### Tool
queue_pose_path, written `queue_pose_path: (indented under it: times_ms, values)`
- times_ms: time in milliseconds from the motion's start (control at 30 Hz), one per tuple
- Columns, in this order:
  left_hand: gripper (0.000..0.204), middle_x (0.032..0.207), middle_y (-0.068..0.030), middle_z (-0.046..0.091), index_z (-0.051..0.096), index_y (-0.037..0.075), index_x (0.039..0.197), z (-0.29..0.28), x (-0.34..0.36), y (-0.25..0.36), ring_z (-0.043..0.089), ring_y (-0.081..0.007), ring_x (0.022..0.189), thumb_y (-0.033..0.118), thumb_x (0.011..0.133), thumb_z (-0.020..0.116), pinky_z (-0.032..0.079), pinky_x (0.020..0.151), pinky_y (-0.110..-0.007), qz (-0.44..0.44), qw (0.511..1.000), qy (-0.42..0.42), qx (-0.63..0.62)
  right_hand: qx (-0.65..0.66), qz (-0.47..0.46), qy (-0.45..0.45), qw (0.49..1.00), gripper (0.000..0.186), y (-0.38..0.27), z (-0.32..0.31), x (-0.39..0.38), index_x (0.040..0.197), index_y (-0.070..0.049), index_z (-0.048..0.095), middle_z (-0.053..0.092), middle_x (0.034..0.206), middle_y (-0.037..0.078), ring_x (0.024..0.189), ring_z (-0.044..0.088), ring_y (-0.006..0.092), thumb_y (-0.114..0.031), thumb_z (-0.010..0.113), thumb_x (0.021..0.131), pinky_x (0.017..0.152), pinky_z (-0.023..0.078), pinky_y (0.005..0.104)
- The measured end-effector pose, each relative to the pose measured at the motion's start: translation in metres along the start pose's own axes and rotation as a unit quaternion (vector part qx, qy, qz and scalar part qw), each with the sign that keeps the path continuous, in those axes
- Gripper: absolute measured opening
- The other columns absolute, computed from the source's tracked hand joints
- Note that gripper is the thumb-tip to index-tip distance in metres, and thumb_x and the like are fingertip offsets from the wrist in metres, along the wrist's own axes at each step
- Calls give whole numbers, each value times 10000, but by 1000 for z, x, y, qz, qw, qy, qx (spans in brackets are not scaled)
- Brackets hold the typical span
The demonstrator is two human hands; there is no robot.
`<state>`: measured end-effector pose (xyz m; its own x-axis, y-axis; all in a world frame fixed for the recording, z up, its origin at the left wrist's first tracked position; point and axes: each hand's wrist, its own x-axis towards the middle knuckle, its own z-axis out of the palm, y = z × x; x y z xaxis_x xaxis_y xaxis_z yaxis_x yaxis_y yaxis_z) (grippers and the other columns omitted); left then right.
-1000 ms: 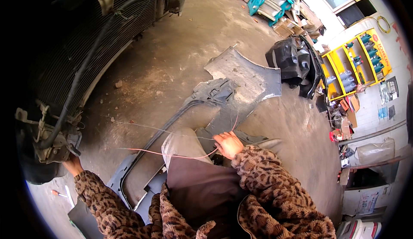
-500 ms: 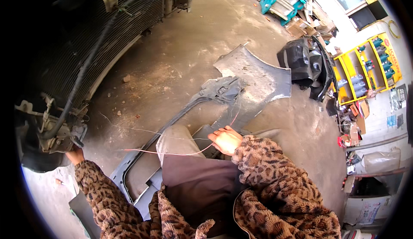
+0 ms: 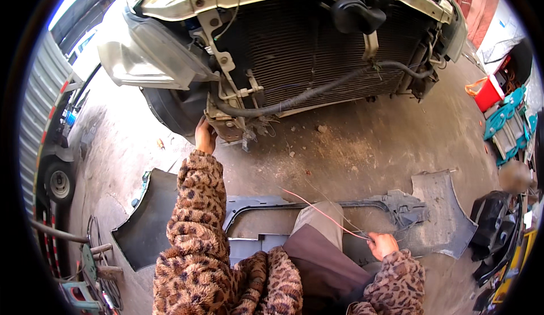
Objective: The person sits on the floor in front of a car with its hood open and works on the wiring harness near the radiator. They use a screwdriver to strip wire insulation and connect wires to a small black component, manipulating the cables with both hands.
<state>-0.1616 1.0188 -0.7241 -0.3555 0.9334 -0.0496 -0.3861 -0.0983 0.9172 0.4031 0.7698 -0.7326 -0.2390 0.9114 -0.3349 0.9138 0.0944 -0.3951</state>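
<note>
At the top stands a car's stripped front with a headlight [image 3: 150, 60], a radiator [image 3: 300, 60] and a black hose [image 3: 283, 105]. My left hand [image 3: 205, 136] reaches up to a metal bracket [image 3: 226, 129] at its lower left corner, fingers curled at its edge and partly hidden. My right hand [image 3: 382, 244], low on the right, is closed on thin wires [image 3: 322, 211], one pinkish red, one thinner and duller, trailing leftward over my knee. A detached bumper cover [image 3: 146, 218] lies on the floor around my legs.
On the left stand a corrugated metal wall [image 3: 39, 111], a vehicle wheel [image 3: 59, 183] and green equipment with cables [image 3: 88, 267]. On the right lie a red container [image 3: 488, 93], teal parts [image 3: 504, 119] and black plastic parts [image 3: 486, 224]. Small debris dots the floor.
My view has swung up and left to the car's whole front, so the scene shifts rightward. My left hand stays at the bracket, my right hand still holds the wires.
</note>
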Motion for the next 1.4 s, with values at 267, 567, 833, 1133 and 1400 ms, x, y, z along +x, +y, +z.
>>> queue_pose_path:
  times_ms: [267,567,833,1133,1400]
  values:
    - [357,1068,-103,622,566,-1,1143,14,43,4,593,-231,957,244,887,524,468,826,-342,21,997,-55,-53,-17,13,-98,995,271,10,5,1,1036,-86,624,644,898,193,883,604,380,-233,584,811,783,484,460]
    - [363,954,-179,622,610,-54,1024,19,50,-6,578,-272,823,283,897,563,436,760,-354,149,984,96,27,12,23,-79,997,254,10,22,8,1032,-140,641,641,865,204,864,612,382,-261,599,814,751,481,459]
    - [470,734,-101,607,627,-85,860,44,22,-15,481,-190,706,378,899,555,389,714,-325,188,956,223,37,-11,43,-57,997,272,52,35,19,1028,-140,653,641,802,212,817,619,387,-293,625,805,731,487,465]
    - [694,1135,-105,574,566,-23,1151,61,47,48,543,-198,987,516,738,706,424,838,-347,17,980,156,125,-15,32,-56,998,278,41,30,19,1028,-128,648,636,820,229,825,613,401,-292,614,808,731,489,458]
    - [328,949,-82,667,622,42,1127,37,94,35,586,-142,834,240,866,631,451,743,-300,250,952,153,88,16,20,-93,995,292,40,47,13,1036,-88,641,635,823,227,823,624,386,-256,627,798,727,493,440]
